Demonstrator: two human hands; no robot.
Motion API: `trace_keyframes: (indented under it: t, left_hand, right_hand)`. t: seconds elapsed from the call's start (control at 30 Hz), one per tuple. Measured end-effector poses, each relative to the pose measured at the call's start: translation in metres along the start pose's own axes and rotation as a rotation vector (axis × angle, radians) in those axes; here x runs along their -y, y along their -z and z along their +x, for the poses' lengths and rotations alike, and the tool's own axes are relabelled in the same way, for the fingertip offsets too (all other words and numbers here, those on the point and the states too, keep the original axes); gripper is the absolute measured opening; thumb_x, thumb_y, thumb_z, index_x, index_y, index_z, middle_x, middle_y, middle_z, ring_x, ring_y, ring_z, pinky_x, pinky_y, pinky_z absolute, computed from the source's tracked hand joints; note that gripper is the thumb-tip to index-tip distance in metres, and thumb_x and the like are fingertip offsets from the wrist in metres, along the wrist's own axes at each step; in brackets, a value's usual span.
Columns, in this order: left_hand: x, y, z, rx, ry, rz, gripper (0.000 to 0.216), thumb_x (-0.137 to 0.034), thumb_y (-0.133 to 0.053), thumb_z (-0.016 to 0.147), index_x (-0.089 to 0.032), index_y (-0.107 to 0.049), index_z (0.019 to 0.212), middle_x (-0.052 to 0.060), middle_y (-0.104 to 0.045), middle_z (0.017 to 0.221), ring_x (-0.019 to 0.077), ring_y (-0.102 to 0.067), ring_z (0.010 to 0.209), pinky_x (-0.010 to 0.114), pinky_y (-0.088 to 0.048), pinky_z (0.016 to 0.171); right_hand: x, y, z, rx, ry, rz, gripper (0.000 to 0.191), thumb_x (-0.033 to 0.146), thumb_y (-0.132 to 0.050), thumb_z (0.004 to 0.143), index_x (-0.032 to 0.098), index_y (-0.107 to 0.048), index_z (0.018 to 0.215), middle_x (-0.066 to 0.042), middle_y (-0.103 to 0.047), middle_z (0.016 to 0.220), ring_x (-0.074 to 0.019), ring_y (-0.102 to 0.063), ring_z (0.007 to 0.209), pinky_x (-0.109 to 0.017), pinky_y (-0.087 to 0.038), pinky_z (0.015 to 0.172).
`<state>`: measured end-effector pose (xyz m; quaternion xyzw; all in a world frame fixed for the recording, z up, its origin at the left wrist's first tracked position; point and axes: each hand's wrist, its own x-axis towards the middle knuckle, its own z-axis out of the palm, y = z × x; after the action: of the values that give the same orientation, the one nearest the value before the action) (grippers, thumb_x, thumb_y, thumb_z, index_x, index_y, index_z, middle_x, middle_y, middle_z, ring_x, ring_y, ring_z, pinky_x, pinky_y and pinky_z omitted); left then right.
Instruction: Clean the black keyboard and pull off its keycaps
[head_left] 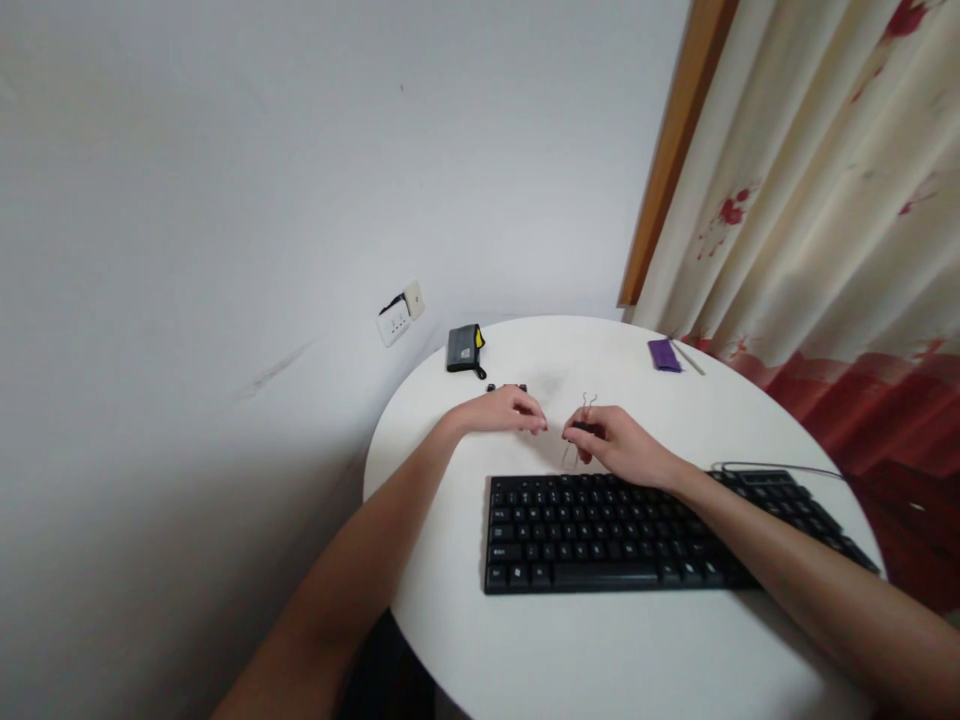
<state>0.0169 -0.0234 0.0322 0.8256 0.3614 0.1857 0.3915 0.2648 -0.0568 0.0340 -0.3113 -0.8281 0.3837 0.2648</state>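
My right hand (pixel 619 443) pinches a black binder clip (pixel 589 429) just behind the keyboard. One wire handle of the clip sticks up above the fingers and the other hangs below them. To its left, my left hand (pixel 511 409) hovers low over or rests on the table, I cannot tell which. Its fingers are loosely bent and apart, with nothing visible in them. Small dark objects (pixel 523 387) show behind the left hand, which partly hides them. Under my right wrist and forearm lies a black keyboard (pixel 600 530).
The round white table (pixel 450 520) meets the wall at the left and back. A dark pouch (pixel 463 348) with a yellow patch lies at the back left. At the back right are a purple cloth piece (pixel 664 355) and a thin pale stick (pixel 688 358). A cable (pixel 780 465) trails behind the keyboard.
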Motion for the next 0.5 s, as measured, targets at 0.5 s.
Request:
trace_keyframes:
  t: [0.5]
  left_hand:
    - [-0.013,-0.023,0.006,0.402,0.023,0.080,0.028,-0.034,-0.080,0.072,-0.017,-0.074,0.093,0.001,-0.071,0.080,0.0153,-0.062,0.074,0.025,-0.045,0.069]
  right_hand:
    - [0.002,-0.010,-0.008,0.099,0.125,-0.073,0.026,0.029,-0.054,0.093,0.015,-0.069,0.076,-0.003,-0.067,0.070,-0.0135,-0.059,0.063,-0.026,-0.044,0.062]
